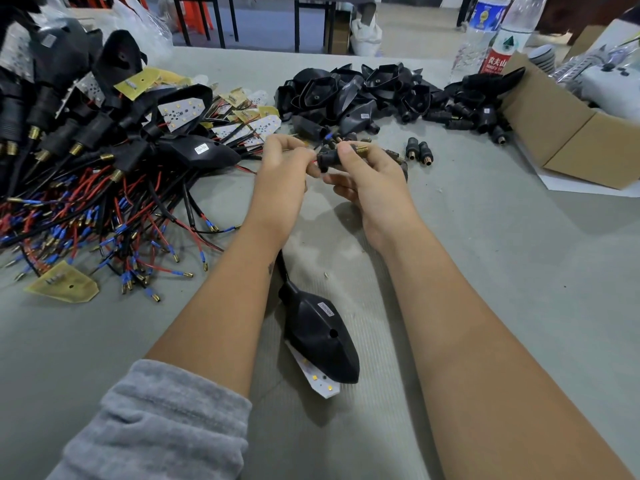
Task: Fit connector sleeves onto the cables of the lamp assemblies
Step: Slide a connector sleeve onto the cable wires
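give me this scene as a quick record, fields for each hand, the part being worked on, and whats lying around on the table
left hand: left hand pinches the red wire
right hand: right hand grips the connector sleeve
sleeve: black, brass threaded tip pointing right
lamp in work: black housing between the forearms
table left: pile of wired lamp assemblies
table back: heap of empty housings
spare sleeves: two
far right: cardboard box, water bottles

Right hand (367, 174) grips a black connector sleeve (332, 156); left hand (282, 168) pinches what looks like a red wire.
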Action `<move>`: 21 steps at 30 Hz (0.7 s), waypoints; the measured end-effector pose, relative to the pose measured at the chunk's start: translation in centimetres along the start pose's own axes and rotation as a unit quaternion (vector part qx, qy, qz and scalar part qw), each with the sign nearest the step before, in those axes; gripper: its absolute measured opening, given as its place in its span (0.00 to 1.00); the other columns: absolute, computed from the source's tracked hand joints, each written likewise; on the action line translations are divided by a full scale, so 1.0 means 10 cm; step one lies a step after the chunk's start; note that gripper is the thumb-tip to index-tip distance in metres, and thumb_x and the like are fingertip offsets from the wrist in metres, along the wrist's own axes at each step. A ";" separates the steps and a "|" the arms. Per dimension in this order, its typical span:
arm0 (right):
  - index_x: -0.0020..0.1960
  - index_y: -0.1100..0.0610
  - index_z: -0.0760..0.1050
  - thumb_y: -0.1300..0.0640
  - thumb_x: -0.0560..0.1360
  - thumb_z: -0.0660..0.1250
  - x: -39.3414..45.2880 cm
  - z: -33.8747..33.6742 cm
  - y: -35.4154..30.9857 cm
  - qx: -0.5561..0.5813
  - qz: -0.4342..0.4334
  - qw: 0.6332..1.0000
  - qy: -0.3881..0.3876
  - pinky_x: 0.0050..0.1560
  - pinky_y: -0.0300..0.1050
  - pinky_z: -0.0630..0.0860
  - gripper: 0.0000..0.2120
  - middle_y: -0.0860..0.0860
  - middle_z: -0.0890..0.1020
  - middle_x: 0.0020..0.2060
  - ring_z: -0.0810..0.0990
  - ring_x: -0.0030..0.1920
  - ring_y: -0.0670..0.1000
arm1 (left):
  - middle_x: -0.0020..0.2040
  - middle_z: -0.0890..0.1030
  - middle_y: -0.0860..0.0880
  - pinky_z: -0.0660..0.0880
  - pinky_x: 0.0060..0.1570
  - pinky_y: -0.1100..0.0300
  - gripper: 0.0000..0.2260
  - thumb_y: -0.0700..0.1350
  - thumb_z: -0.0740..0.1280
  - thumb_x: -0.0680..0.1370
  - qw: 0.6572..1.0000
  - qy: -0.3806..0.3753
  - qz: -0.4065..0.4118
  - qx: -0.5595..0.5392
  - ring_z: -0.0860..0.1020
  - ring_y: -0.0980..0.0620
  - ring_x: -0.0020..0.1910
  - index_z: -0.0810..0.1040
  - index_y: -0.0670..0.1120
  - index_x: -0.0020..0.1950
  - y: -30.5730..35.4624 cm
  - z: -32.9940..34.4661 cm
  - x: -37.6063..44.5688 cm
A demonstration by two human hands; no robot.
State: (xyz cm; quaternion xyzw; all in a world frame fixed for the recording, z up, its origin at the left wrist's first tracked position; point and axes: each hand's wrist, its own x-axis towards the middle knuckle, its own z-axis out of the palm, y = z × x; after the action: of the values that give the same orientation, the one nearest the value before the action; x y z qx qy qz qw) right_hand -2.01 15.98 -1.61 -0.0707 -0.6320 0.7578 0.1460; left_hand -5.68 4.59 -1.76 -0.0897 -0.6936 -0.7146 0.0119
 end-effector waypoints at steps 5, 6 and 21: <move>0.48 0.55 0.75 0.58 0.80 0.65 -0.01 -0.02 -0.01 -0.001 0.003 1.000 -0.012 0.45 0.41 0.74 0.02 0.54 0.83 0.46 0.80 0.39 0.50 | 0.40 0.73 0.50 0.76 0.38 0.63 0.08 0.40 0.59 0.83 0.999 -0.011 0.037 -0.011 0.73 0.60 0.31 0.72 0.48 0.44 -0.02 0.02 -0.01; 0.48 0.55 0.75 0.58 0.79 0.66 -0.01 -0.02 -0.01 -0.008 0.000 1.000 -0.019 0.45 0.41 0.73 0.02 0.53 0.83 0.45 0.80 0.39 0.50 | 0.39 0.72 0.49 0.78 0.40 0.63 0.08 0.39 0.59 0.83 0.999 -0.016 0.041 -0.007 0.73 0.61 0.31 0.72 0.48 0.45 -0.03 0.02 0.00; 0.50 0.57 0.77 0.54 0.82 0.60 0.02 -0.04 -0.01 0.058 0.016 0.998 -0.004 0.37 0.38 0.72 0.09 0.53 0.84 0.38 0.79 0.33 0.47 | 0.38 0.79 0.49 0.77 0.42 0.65 0.06 0.38 0.66 0.79 0.998 -0.023 0.044 -0.038 0.78 0.59 0.34 0.78 0.46 0.45 -0.08 0.01 0.03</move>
State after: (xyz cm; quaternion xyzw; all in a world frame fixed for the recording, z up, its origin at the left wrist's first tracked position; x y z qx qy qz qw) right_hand -2.11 16.41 -1.56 -0.0692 -0.5865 0.7957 0.1348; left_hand -6.11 4.74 -2.47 -0.1369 -0.6616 -0.7369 0.0233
